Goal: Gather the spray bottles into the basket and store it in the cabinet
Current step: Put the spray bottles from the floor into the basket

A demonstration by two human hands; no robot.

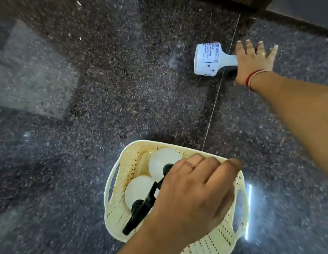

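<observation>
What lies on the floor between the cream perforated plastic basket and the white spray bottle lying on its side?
Nothing: the head view shows only bare speckled granite floor between basket and bottle.

Lying spray bottle: head hidden beneath right hand; label print too small to read. Basket: near corner cut by bottom edge; interior largely covered by left hand, whose forearm ran off the frame. Floor: motion-blurred throughout. Dark object, top edge: cropped, unidentifiable.
</observation>
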